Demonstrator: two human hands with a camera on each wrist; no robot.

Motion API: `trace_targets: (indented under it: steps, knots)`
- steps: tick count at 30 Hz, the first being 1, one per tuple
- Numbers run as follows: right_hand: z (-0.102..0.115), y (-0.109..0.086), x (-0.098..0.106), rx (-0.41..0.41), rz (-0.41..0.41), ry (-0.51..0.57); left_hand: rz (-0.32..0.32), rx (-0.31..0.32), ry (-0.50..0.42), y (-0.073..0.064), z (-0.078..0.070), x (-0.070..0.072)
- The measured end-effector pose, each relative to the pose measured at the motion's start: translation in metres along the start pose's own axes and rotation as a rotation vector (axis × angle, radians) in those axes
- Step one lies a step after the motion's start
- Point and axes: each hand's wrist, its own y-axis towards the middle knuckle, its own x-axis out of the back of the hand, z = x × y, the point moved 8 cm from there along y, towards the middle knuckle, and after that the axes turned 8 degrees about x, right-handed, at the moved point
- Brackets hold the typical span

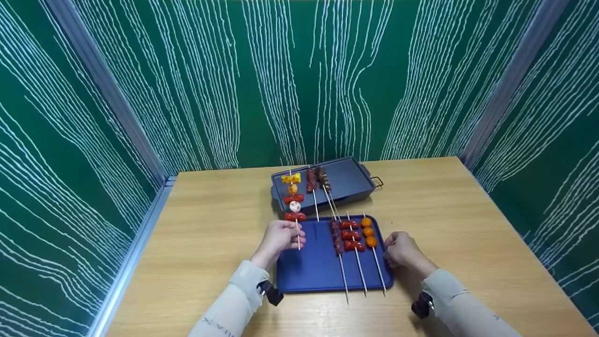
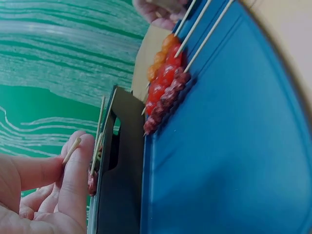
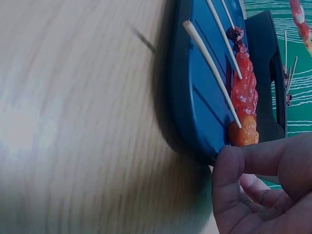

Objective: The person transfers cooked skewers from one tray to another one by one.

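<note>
My left hand pinches the bare stick end of a mixed skewer between thumb and fingers. Yellow, orange, red and white pieces sit on it, and it is held up over the blue tray's far left corner and the dark grill pan. At the tray's right side, my right hand grips the rim of the blue tray with thumb and finger. On that tray lie a dark meat skewer, a red sausage skewer and a skewer of orange balls, sticks toward me.
Behind the tray, the grill pan holds dark meat skewers whose sticks jut over its near edge. A wire handle projects at the pan's right. Green walls with white lines enclose the wooden table at the back and sides.
</note>
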Motion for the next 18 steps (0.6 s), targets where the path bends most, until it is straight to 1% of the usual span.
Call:
trace_targets:
  steps: [8, 14, 18]
  knots:
    - [-0.001, 0.0, 0.0, -0.007, 0.0, 0.018, -0.003, 0.017, 0.024, -0.014, 0.012, -0.003]
    - [-0.001, 0.001, 0.0, 0.015, 0.0, 0.001, 0.0, -0.003, 0.043, -0.024, 0.02, -0.006]
    - [-0.003, 0.002, 0.0, 0.02, 0.0, 0.008, 0.007, 0.004, 0.047, -0.03, 0.029, -0.007]
